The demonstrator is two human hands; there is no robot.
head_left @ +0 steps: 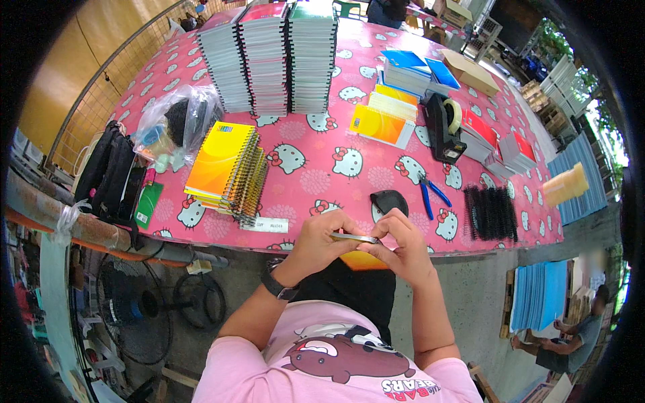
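Yellow pad, lower centre, is pinched by left hand and right hand, edge up, probably for a clear view; pliers lie near, right of centre.

Three notebook piles stand abreast toward the far left of the table. In front sits a shorter notebook stack, with a plastic bag behind its left side and a pouch at the near left corner. A held notebook is at the middle of the near edge. Pliers lie right of it, wire coils toward the near right corner, a tape dispenser behind both.
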